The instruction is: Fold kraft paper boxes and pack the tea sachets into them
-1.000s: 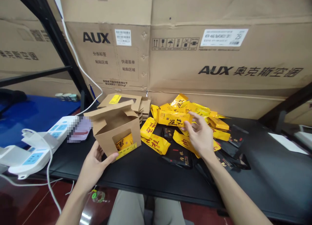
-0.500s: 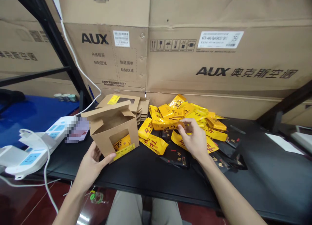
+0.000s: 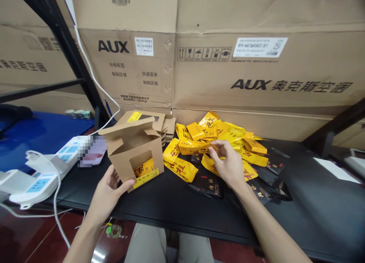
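— With the left hand (image 3: 110, 190), doing what?
— Gripping the open box (image 3: 122, 162) at its lower left corner, thumb pressed on the front wall, fingers curled around the side. Set upright or tipped slightly off the black surface (image 3: 159, 206): cannot tell.
— Looking at the front of the open box?
— Cut with a window, and marked below it with a yellow label (image 3: 145, 178). Visible through the window, at least one packet inside (image 3: 146, 166). Open at the top, with lid and side flaps unfolded.
— And with the right hand (image 3: 228, 158)?
— Pinching the right-hand end of a yellow packet (image 3: 192, 146) between thumb and fingers. Held to the right of the open box, just past two other yellow packets. Touching anything underneath? Impossible to say.
— Farther right of the open box?
— Heaped up, a pile of yellow packets (image 3: 232, 133); spread out in front of it, some black packets (image 3: 209, 185), partly covered by yellow ones. Much farther right, a sheet of white paper (image 3: 336, 170).
— Behind the open box?
— Stacked close, some flat boxes (image 3: 144, 120); farther back, large cartons (image 3: 256, 73) printed "AUX".
— Left of the open box?
— Near it, a lilac thing (image 3: 97, 151), partly blurred out; beyond that, a white power strip (image 3: 67, 156) with plugs in.
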`<state>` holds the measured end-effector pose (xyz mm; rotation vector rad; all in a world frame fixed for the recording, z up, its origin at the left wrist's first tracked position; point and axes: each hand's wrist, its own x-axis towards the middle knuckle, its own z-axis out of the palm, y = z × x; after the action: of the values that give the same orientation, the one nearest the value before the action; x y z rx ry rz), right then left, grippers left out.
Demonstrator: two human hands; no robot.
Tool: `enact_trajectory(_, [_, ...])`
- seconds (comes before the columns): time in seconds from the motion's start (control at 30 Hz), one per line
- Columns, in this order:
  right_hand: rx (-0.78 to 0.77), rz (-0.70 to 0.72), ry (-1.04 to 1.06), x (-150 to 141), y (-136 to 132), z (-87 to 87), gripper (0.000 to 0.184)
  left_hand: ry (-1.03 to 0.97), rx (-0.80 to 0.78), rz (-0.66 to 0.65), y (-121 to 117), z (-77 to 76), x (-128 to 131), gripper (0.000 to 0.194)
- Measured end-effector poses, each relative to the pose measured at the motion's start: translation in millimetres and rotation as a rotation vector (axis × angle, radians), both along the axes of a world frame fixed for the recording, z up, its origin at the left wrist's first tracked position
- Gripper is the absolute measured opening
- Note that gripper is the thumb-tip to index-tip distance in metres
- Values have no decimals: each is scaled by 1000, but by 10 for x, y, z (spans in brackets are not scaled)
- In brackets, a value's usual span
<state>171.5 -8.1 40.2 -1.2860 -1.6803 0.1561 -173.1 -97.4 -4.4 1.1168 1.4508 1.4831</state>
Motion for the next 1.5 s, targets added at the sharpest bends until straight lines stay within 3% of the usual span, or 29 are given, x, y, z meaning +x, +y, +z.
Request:
enact_trajectory(0.33, [-1, 38, 11, 13, 9, -22, 23, -29, -12, -9, -20, 2, 0, 68])
enact_trajectory(0.43, [104, 66, 46, 8, 10, -58, 17, -35, -7, -15, -15, -12, -11, 67])
enact_trajectory(0.53, [309, 155, 179, -79, -28, -24, 9, -42, 19, -29, -14, -11, -13, 67])
enact_trajectory(0.67, [572, 365, 197, -344, -156, 319, 27, -11, 66, -70, -20, 15, -6, 69])
enact_trajectory(0.8, [805, 453, -117, -637, -279, 884, 28, -2, 81, -95, -24, 26, -5, 69])
enact_trajectory(0.9, [827, 471, -345, -799, -328, 1223, 14, 8, 66, -98, -25, 24, -4, 74])
enact_trajectory(1.0, [746, 498, -467, -911, -376, 1430, 16, 8, 64, -97, -19, 14, -6, 78])
enact_trajectory(1.13, [734, 498, -547, -1021, -458, 1559, 23, 20, 66, -109, -8, -5, -16, 79])
enact_trajectory(1.27, [686, 455, -775, -1095, -457, 1572, 25, 25, 71, -117, -2, -21, -23, 79])
enact_trajectory(1.43, [788, 585, -1000, -1212, -376, 1544, 30, 24, 65, -115, -10, -10, -16, 77])
enact_trajectory(1.5, [758, 600, -1029, -1320, -398, 1569, 33, 32, 65, -112, -14, 4, -11, 75])
